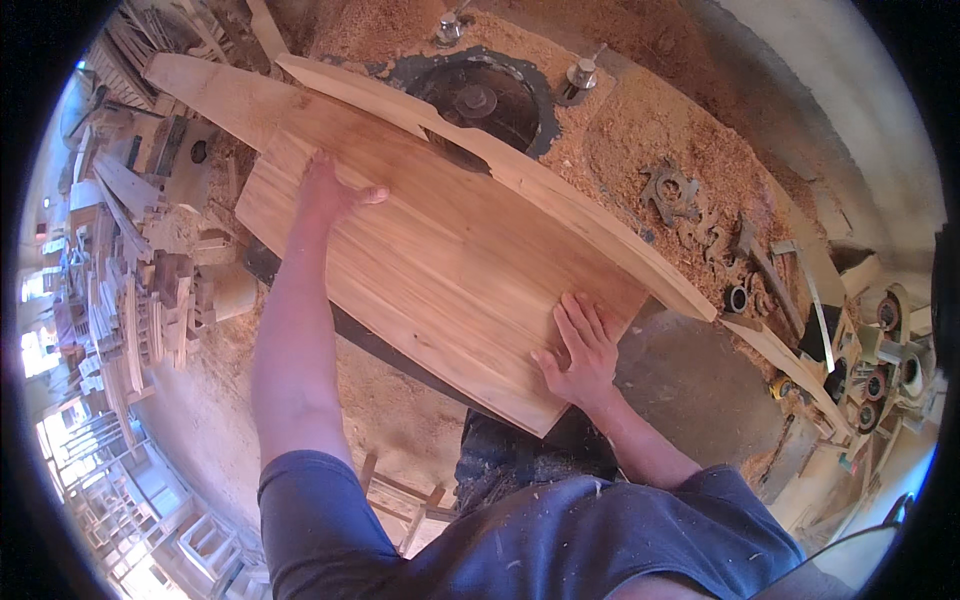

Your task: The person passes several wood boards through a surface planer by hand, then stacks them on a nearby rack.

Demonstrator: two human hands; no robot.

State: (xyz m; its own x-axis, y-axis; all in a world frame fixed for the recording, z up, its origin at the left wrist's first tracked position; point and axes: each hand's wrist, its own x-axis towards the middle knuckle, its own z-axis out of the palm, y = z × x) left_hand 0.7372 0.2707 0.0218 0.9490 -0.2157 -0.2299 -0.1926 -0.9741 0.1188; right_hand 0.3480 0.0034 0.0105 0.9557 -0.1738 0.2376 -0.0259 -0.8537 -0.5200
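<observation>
Squarely across the centre of the frame lies a broad, striped wooden panel (450, 275), slanting from the upper left toward the lower right. The left hand (335, 195) rests on its upper-left part, palm down, thumb spread well away from the fingers. Near the panel's lower-right end, the right hand (580, 355) is also laid flat, fingers extended and fairly close together, thumb apart; neither hand grips anything. Along the panel's upper edge runs a long wooden fence (600, 220), notched in front of a dark round machine opening (480, 95) at upper centre. Sawdust (615, 145) covers the surface beyond, where a toothed metal cutter head (670, 193) lies right of centre, with a black ring (737, 298) below it. Wood offcuts (125, 310) crowd the left side.
</observation>
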